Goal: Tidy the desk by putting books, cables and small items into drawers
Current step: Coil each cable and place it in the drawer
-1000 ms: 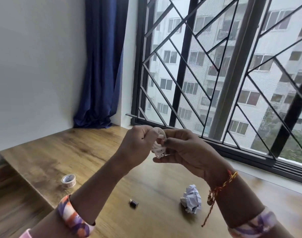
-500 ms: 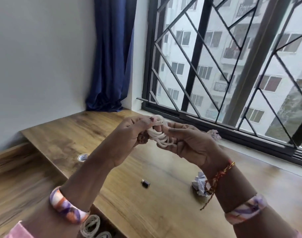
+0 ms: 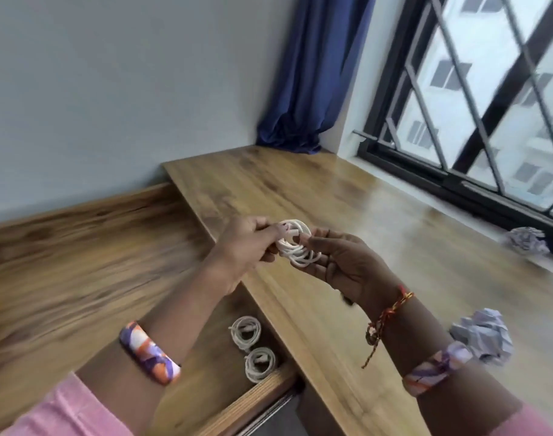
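So the view has swung down since a second ago and the open wooden drawer point(image 3: 262, 391) now shows at 6 o'clock, two coiled white cables point(image 3: 246, 333) already in it. Left hand point(image 3: 246, 247) pinches the white coiled cable point(image 3: 295, 245), right hand point(image 3: 347, 262) curls around its 3 o'clock side, above the desk edge. Looks wound up, probably drawer-bound next.

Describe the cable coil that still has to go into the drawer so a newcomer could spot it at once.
Start at the long wooden desk under the barred window, then look above its near left edge. There both hands, left hand and right hand, hold a white cable coil in the air. Two similar white coils lie in the open drawer below; this one alone is held.
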### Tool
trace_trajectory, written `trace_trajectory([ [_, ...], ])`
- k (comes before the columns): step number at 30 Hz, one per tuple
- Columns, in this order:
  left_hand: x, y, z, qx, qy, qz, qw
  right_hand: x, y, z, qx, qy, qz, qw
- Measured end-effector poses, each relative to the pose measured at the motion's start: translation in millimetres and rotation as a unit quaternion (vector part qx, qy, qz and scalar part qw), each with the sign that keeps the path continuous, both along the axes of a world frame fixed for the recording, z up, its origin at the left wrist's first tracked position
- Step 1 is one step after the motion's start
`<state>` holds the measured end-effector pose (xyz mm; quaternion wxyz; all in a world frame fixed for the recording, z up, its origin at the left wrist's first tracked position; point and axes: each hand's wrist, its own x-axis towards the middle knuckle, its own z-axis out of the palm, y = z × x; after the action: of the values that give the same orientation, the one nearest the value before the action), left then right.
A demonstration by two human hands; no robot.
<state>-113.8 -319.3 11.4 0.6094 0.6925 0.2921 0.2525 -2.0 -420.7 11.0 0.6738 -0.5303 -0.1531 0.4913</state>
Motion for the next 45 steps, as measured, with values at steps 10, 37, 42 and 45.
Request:
trace_trajectory([
  [10, -72.8, 41.8, -96.0, -0.183, 0.064, 0.199, 0.961, -29.4, 30.3, -100.5, -0.088, -0.223, 0.015, 0.971],
  [37, -85.6, 42.3, -118.0, -0.147, -0.09, 0.233, 0.957, -45.3, 31.8, -103.1, -0.082, -0.443, 0.052, 0.891],
  [42, -69.3, 22.2, -80.6, 0.033, -0.066, 0.193, 0.978, -74.9, 45.8, -71.1, 0.016, -0.367, 0.17, 0.914],
  [45, -59.9, 18.8, -59.0, 0.042, -0.042, 0.184, 0.981, -78.4, 45.4, -60.1, 0.034, -0.359, 0.14, 0.922],
])
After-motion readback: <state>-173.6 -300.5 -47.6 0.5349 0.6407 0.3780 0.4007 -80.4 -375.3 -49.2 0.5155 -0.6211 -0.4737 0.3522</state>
